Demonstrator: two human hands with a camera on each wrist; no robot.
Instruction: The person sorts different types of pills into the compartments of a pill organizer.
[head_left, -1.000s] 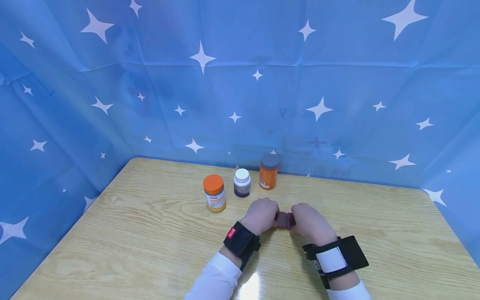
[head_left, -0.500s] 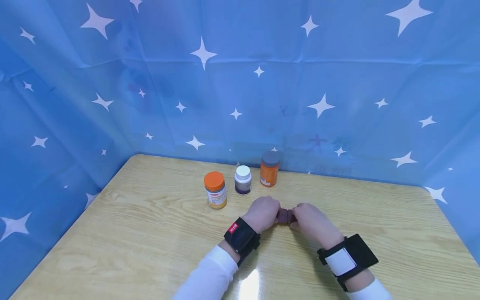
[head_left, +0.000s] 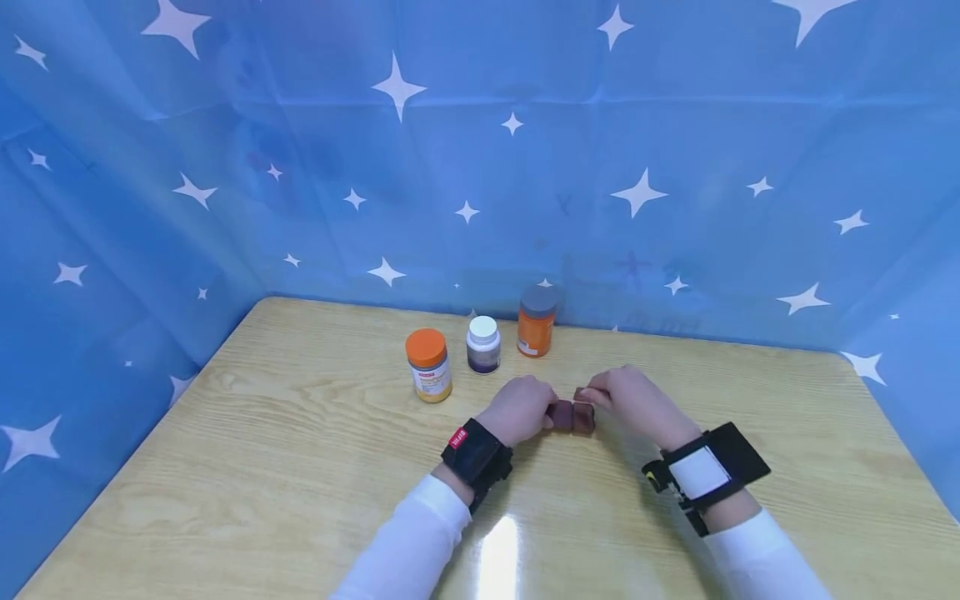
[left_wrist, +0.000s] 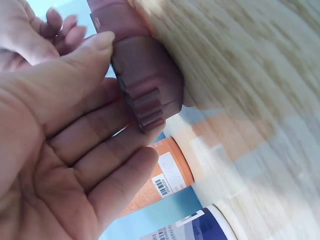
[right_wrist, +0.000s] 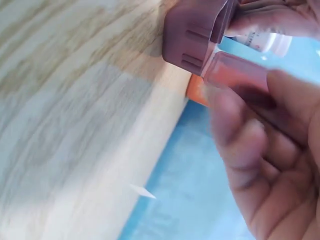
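Head view: the left hand (head_left: pixel 517 412) grips the left end of a segmented maroon box (head_left: pixel 561 415) at the desk (head_left: pixel 262 458), nearer the person than the orange bottle (head_left: pixel 536 323); the right hand (head_left: pixel 637 404) holds a lid (head_left: pixel 580 393). Left wrist view: thumb and fingers are clamped on the box. Right wrist view: fingers pinch the translucent lid beside the box; hinged or loose, undetermined. Assessed risk: uneven pulling could strain any hinge or twist the box free.
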